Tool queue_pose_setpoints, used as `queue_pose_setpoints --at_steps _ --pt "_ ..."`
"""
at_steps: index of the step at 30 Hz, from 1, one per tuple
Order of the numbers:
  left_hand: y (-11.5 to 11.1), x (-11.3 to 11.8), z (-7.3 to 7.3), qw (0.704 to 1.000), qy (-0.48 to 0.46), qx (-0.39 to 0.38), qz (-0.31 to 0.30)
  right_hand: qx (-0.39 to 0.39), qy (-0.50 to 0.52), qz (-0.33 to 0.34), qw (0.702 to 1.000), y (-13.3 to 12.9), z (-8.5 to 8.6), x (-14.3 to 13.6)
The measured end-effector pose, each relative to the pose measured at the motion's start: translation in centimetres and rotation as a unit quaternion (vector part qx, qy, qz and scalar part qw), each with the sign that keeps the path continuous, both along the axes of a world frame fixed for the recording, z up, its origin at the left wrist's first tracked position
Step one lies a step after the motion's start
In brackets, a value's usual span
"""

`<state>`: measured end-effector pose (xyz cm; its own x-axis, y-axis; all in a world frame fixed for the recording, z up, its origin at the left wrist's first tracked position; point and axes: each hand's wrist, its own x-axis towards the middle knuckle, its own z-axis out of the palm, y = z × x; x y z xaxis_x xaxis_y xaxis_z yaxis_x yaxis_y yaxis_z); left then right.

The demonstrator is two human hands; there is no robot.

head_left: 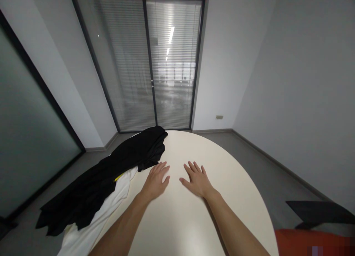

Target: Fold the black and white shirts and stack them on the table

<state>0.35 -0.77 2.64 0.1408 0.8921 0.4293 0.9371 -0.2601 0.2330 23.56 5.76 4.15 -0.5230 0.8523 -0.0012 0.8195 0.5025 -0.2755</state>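
Observation:
My left hand [155,181] rests palm down on the round cream table [177,219], fingers stretched out and holding nothing. Its fingertips come close to the edge of a black cloth garment [111,167]; whether they touch it I cannot tell. My right hand [197,180] is also palm down over the tabletop, fingers spread, with nothing in it. The black garment lies in a long heap along the table's left side and hangs over the rim. Partly under it is a white cloth garment [119,191]. A small yellow strip [119,177] shows between the two.
An orange chair seat [310,241] with a black armrest [318,211] stands at the lower right. Beyond the table is a glass partition with blinds [174,64]. A wall socket [219,117] sits low on the white wall. Frosted glass [30,112] stands at the left.

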Motion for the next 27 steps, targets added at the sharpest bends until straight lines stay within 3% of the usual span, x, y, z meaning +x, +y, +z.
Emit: queue_pose_setpoints --at_steps 3,7,12,18,27 --pt "0.0 -0.5 1.1 0.996 0.001 0.050 0.067 0.002 -0.002 0.002 1.000 0.1 0.0 0.0" --pt "-0.4 -2.1 2.2 0.973 0.015 0.100 0.209 0.003 0.002 0.004 1.000 0.1 -0.2 0.0" --pt "-0.9 -4.3 1.8 0.940 0.059 0.106 0.318 0.003 0.009 0.005 1.000 0.2 -0.3 0.1" --pt "-0.9 -4.8 1.2 0.937 0.078 0.093 0.329 0.001 0.010 0.001 1.000 0.1 -0.3 0.1" --pt "-1.2 -3.2 3.1 0.952 0.044 0.134 0.272 -0.006 0.009 0.001 1.000 -0.2 0.4 0.0"
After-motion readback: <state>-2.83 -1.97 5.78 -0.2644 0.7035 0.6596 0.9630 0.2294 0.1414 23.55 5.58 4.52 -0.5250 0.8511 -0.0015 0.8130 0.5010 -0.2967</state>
